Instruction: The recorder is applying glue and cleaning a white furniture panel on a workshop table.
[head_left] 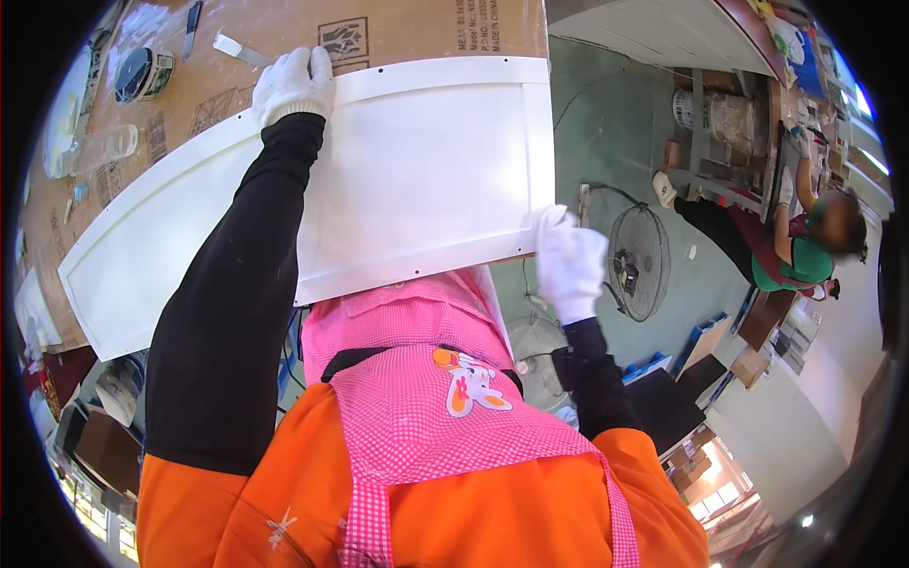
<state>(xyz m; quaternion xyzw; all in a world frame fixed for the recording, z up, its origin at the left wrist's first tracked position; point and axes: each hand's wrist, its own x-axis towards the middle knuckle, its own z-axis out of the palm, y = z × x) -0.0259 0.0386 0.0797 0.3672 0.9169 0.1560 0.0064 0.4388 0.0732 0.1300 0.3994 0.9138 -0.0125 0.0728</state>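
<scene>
A long white framed panel (426,156) with small holes along its rim lies on the cardboard-covered table in front of me. My left hand (294,85), in a white glove, rests on the panel's far edge with its fingers stretched out over the rim. Beside those fingertips lies a scraper (241,50) with a pale blade. At the near right corner of the panel is my right hand (571,263), also gloved and slightly blurred. Its fingers are curled closed against the panel's right edge; whatever they may hold is hidden.
On the cardboard (398,28) are a dark-lidded tub (144,76), a dark-handled knife (192,28) and a clear bottle (102,147). A floor fan (636,263) stands right of the table. Farther right, a person (781,246) works at another bench.
</scene>
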